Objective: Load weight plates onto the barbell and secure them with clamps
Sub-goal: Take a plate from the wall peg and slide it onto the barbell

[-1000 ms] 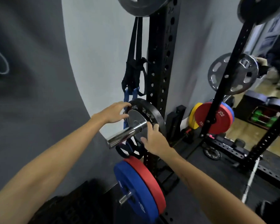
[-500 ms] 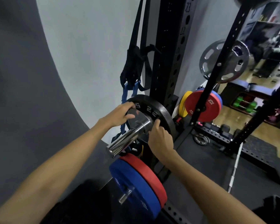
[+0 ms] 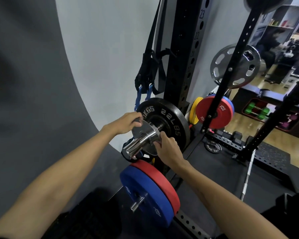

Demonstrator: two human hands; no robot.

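Observation:
A chrome barbell sleeve [image 3: 136, 147] points toward me from the rack. A black plate [image 3: 173, 116] marked 22LBS sits far back on it. In front of that, a small grey plate [image 3: 137, 131] is threaded on the sleeve, with a short stretch of chrome showing between the two plates. My left hand [image 3: 126, 122] grips the small plate's upper left rim. My right hand [image 3: 167, 150] grips its lower right rim. No clamp is visible.
Blue and red bumper plates [image 3: 145, 192] hang on a peg just below the sleeve. The black rack upright [image 3: 185, 57] with hanging straps [image 3: 150, 71] stands behind. To the right are a silver plate [image 3: 235, 66], a red 25 kg plate [image 3: 214, 112] and a small floor plate [image 3: 213, 146].
The view has come closer to the sleeve. Both hands stay on the small grey plate, and my left hand has closed more firmly over its rim.

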